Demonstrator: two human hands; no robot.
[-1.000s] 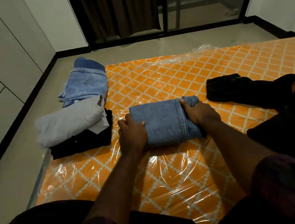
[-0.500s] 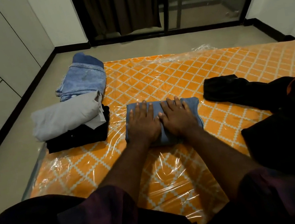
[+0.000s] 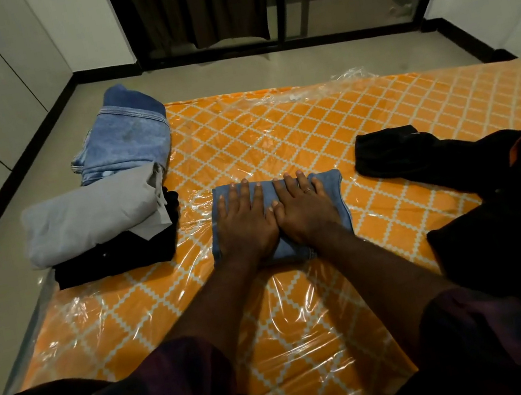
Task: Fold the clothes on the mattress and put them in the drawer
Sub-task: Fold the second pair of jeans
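**Flattening the fold**

Pressing folded blue denim garment (image 3: 333, 191), mid orange diamond-patterned mattress (image 3: 275, 132), under left hand (image 3: 246, 224) and right hand (image 3: 306, 210), fingers straight, gripping nothing, probably setting the crease. At its left edge, folded grey-topped pile (image 3: 89, 220); on its right, loose black clothes (image 3: 400, 151).

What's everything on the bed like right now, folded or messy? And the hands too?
Small jeans, folded, flat under both hands.
Left hand, fingers straight, pressing the jeans.
Right hand, fingers straight, pressing the jeans.
Grey garment, folded, lying on the black garment.
Black garment, folded, under the grey one.
Light denim, folded, beyond the grey garment.
Black clothes, unfolded, heaped.
Mattress, wrapped in clear plastic.
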